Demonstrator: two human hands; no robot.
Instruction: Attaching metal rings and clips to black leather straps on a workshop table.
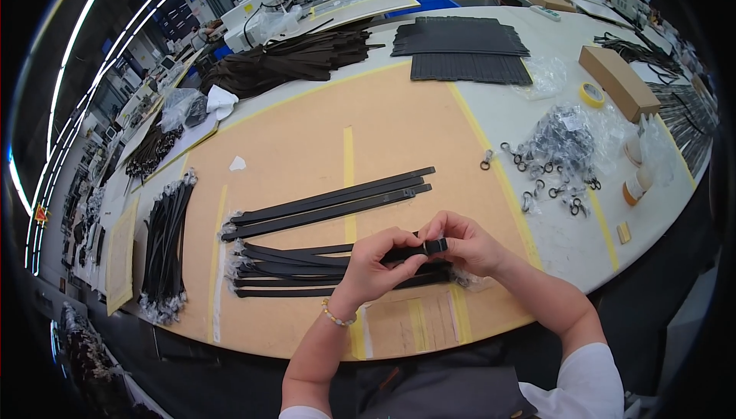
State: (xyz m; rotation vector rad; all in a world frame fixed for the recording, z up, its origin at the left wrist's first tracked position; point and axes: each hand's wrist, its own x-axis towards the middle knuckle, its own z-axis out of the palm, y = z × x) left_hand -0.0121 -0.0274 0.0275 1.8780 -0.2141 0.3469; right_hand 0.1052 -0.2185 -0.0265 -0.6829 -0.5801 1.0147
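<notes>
The black strap [406, 253] lies at the near edge of the tan work board [307, 135], above a fanned stack of similar straps [307, 269]. The left hand [379, 262] pinches the strap with fingers closed around it. The right hand [464, 244] grips the strap end, fingertips closed on a small buckle [435, 246]. A second strap group [330, 203] lies just beyond. Metal clasps [556, 181] sit in clear bags to the right. A bundled strap pile [162, 246] rests at the left.
</notes>
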